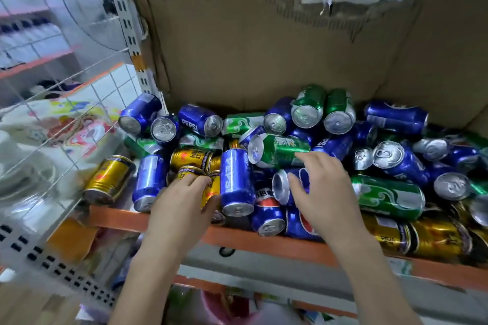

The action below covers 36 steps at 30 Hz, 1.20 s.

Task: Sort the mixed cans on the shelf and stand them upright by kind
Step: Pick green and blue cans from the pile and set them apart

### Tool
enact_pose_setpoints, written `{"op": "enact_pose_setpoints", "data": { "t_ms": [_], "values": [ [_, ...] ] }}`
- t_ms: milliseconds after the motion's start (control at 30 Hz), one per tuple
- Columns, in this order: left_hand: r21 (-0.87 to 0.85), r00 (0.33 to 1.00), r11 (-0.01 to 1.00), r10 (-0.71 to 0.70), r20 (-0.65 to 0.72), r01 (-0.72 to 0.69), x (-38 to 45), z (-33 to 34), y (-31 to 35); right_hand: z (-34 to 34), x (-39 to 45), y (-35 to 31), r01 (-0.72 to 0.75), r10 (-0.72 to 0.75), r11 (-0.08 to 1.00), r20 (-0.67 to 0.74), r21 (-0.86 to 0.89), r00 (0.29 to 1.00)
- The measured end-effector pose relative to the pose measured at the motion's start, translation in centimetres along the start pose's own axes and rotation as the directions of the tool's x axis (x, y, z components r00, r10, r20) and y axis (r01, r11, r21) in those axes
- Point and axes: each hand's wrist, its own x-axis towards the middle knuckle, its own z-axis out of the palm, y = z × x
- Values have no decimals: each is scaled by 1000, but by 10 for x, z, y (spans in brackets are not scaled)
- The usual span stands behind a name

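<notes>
Lower centre of frame: left hand (182,200) grips a gold can (211,188); right hand (320,190), fingers spread, rests on a blue can (284,187) amid the pile.

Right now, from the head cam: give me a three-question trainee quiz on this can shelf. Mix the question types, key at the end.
1. True or false: the left hand grips a gold can at the front of the shelf.
2. Multiple choice: the right hand reaches over which cans? A) a blue Pepsi can lying below a green can B) a red cola can C) a white bottle
3. Fill in: the pile sits in front of a torn ____ backing.

Key: 1 true; 2 A; 3 cardboard
</notes>
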Motion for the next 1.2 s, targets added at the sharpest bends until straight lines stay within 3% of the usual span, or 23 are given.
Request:
{"op": "enact_pose_setpoints", "data": {
  "t_ms": [267, 433, 667, 800, 1100, 1200],
  "values": [
    [30, 999, 999, 34, 23, -35, 39, 4, -35, 16, 37, -23, 75, -60, 988, 113, -133, 992],
    [116, 986, 982, 144, 79, -152, 64, 1, -63, 26, 52, -39, 87, -46, 981, 227, -176, 973],
    [113, 963, 958, 254, 85, -263, 99, 5, -62, 36, 62, -33, 78, -20, 974, 259, -215, 966],
    [69, 946, 949, 299, 126, -309, 104, 15, -44, 38, 66, -29, 88, -44, 976, 215, -197, 976],
    [-5, 931, 942, 331, 154, -334, 124, 9, -24, 9, 66, -23, -12, -2, 995, -144, -96, 990],
    [-36, 898, 904, 427, 108, -426, 144, 12, 6, -5, 58, -11, -42, 12, 992, -239, -123, 971]
  ]
}}
